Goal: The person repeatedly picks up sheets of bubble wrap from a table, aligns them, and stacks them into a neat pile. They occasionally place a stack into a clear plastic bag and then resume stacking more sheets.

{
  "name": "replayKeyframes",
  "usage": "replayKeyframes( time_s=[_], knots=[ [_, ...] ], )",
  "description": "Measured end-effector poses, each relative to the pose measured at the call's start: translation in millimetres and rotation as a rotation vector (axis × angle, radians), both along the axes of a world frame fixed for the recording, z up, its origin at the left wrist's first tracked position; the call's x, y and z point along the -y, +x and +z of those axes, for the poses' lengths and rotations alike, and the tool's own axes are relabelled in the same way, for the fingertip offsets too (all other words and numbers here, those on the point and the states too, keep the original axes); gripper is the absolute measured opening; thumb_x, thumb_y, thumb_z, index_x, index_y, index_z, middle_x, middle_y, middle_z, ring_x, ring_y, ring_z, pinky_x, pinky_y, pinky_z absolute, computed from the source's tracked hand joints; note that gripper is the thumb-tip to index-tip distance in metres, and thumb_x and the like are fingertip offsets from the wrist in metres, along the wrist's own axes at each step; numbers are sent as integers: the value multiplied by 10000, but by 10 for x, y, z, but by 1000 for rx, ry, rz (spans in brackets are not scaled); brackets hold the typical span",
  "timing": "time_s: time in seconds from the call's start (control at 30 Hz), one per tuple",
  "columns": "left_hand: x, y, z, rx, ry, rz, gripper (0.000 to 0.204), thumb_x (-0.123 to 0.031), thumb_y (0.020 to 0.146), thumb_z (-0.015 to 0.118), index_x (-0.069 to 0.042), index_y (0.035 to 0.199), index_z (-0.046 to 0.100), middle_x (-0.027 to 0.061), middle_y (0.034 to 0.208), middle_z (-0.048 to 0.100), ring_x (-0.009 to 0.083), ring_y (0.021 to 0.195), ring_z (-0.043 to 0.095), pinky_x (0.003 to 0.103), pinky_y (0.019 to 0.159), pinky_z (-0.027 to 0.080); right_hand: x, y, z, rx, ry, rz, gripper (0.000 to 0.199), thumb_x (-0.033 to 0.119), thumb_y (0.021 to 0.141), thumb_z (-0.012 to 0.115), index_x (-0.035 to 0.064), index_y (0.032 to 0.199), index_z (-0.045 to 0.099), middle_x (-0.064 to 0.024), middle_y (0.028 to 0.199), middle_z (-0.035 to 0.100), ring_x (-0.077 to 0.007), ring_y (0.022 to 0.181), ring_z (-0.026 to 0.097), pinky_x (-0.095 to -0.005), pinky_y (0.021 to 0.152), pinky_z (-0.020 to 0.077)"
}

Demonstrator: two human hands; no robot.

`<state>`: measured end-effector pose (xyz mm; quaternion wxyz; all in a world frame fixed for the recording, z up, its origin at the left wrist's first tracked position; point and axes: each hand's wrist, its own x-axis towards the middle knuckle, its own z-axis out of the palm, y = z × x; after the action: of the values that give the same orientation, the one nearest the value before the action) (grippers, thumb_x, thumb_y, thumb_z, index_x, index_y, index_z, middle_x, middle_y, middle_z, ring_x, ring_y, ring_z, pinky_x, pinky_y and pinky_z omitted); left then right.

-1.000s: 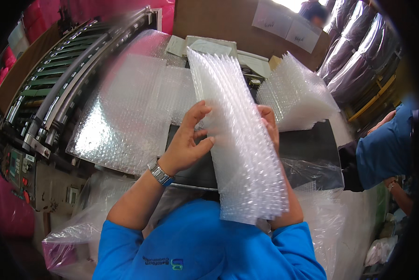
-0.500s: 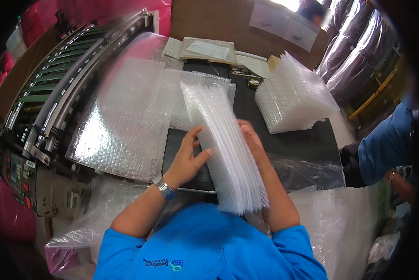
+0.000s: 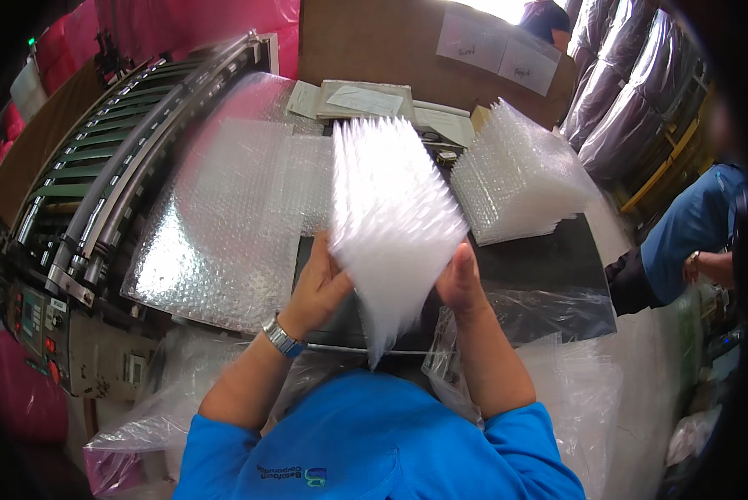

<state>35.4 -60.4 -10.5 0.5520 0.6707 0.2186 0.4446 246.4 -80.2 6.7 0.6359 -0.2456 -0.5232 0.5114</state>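
A thick stack of clear bubble-wrap sheets is held up in front of me, tilted, with its lower corner pointing at my body. My left hand grips its left side, the thumb pressed on the near face. On the opposite side my right hand holds the edge, thumb up; its other fingers are partly hidden behind the stack. Another stack of bubble-wrap sheets stands on the black tabletop to the right. Flat bubble-wrap sheets lie to the left.
A roller machine with a control panel stands at the left. Papers and a tape measure lie at the table's back. Loose clear plastic film hangs over the front edge. A person in blue stands at right; another is behind the board.
The held stack has turned from a narrow upright edge to a broad face tilted toward me. My right hand has come round into fuller view at its right side.
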Motion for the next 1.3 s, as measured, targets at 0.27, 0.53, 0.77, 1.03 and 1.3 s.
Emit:
replayKeyframes(
  time_s=[0.27, 0.53, 0.77, 1.03, 1.3],
  knots=[
    [58, 71, -15, 91, -54, 89, 676, -380, 798, 612, -6, 1276, 316, 154, 1272, 353, 239, 1202, 332, 384, 977, 295, 138, -131, 235, 389, 130, -73, 1101, 659, 576, 656, -24, 1303, 191, -201, 1279, 318, -292, 1188, 342, -409, 989, 284],
    [-17, -36, -27, -345, 446, 415, 932, -379, 691, 715, -38, 1336, 134, 209, 1320, 280, 323, 1263, 234, 429, 1017, 235, 410, -331, 654, 1021, 99, -403, 1024, 298, 592, 740, 66, 1376, 124, -266, 1277, 327, -406, 1159, 389, -404, 923, 377],
    [52, -431, 297, -228, 752, 724, 1246, -490, 470, 803, -22, 1367, 76, 227, 1395, 154, 378, 1307, 107, 457, 1050, 150, 248, 24, 1177, 1223, 163, 235, 962, 167, 567, 634, 45, 1382, 139, -224, 1240, 424, -295, 1073, 501, -299, 919, 368],
    [70, -630, -567, -550, 418, 177, 870, -269, 644, 743, -10, 1300, 231, 171, 1255, 377, 295, 1139, 405, 373, 976, 307, 59, -274, 916, 1689, 255, 266, 992, 269, 548, 666, 112, 1392, 167, -206, 1250, 425, -319, 1114, 457, -405, 957, 329],
    [247, -678, -448, 30, -302, 106, 1064, -331, 529, 820, -30, 1306, 158, 133, 1282, 335, 237, 1205, 334, 378, 993, 299, 164, 175, 1094, 1891, 179, -178, 1160, 515, 394, 762, 226, 1378, 222, -193, 1390, 247, -348, 1306, 190, -534, 1053, 113]
  ],
)
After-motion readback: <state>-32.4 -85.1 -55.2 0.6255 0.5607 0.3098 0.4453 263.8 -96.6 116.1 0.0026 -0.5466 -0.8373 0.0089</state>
